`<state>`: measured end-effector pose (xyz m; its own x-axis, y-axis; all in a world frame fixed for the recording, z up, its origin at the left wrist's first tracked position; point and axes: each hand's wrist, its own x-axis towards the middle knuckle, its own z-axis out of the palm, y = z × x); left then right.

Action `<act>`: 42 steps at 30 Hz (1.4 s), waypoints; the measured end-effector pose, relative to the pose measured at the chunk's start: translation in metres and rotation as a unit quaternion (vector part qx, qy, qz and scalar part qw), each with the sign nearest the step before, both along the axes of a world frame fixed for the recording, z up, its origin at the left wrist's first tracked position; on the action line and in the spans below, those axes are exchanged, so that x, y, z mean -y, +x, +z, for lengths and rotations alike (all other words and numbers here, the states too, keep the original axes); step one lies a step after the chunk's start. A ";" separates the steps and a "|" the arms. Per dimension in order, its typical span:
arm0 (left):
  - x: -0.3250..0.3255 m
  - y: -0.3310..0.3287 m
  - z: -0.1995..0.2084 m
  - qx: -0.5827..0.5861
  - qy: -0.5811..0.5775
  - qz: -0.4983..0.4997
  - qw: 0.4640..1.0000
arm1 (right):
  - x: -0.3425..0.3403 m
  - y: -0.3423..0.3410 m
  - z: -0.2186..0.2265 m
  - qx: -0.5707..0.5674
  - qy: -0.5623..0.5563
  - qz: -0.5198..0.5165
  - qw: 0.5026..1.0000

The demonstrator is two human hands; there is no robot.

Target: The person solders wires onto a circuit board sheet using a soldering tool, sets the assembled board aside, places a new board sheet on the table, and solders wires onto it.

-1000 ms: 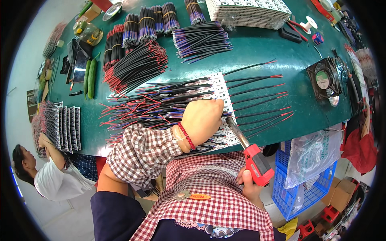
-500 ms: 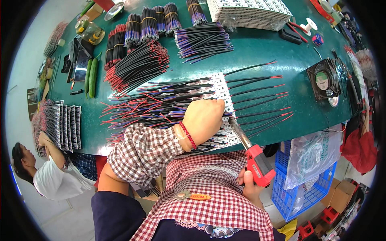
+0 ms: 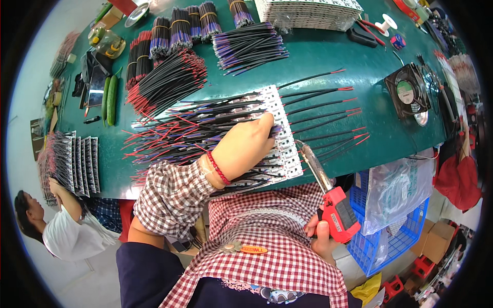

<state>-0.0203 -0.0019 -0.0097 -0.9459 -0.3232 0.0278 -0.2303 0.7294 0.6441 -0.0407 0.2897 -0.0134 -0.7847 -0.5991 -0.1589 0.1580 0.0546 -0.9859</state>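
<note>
Here, left hand point(image 3: 244, 146) curled, right point(image 3: 322, 238) clasping iron point(image 3: 339, 215)

My left hand point(image 3: 239, 146) is curled round purple-ended wires point(image 3: 276, 131) over a white board panel point(image 3: 290, 159) by the near edge of the green table point(image 3: 313, 59). My right hand point(image 3: 321, 238) grips a red-and-black soldering gun point(image 3: 341, 215), its tip just beside the panel. A stack of white boards point(image 3: 308, 14) sits toward the table's far edge, a black fan point(image 3: 417, 91) near the right edge, two cucumbers point(image 3: 112, 102) toward the left.
</note>
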 end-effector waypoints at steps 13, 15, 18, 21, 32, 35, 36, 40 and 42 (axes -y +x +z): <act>-0.001 0.001 0.011 -0.040 0.102 0.018 0.994 | 0.005 0.003 0.015 0.059 -0.005 -0.033 0.998; -0.002 0.001 0.012 -0.043 0.096 0.029 0.994 | -0.003 0.004 0.005 0.033 -0.007 -0.018 0.999; 0.002 0.000 0.010 -0.011 0.050 -0.002 0.999 | -0.007 0.006 0.000 0.017 -0.003 -0.007 1.000; -0.001 -0.001 0.006 0.015 -0.003 -0.009 1.000 | -0.005 0.007 0.002 0.032 0.020 -0.006 0.999; -0.010 -0.003 0.004 0.061 -0.090 0.008 0.994 | 0.003 0.005 0.002 0.066 0.067 0.030 0.995; -0.011 -0.006 0.004 0.072 -0.103 0.004 0.992 | 0.008 0.003 0.003 0.060 0.086 0.045 0.994; -0.012 -0.007 0.004 0.073 -0.104 0.004 0.992 | 0.013 0.004 0.007 0.060 0.077 0.025 0.995; -0.013 -0.011 0.007 0.084 -0.114 -0.003 0.990 | 0.015 0.004 0.010 0.060 0.086 0.011 0.994; -0.011 -0.014 0.007 0.082 -0.111 -0.010 0.990 | 0.016 0.004 0.011 0.062 0.091 0.013 0.994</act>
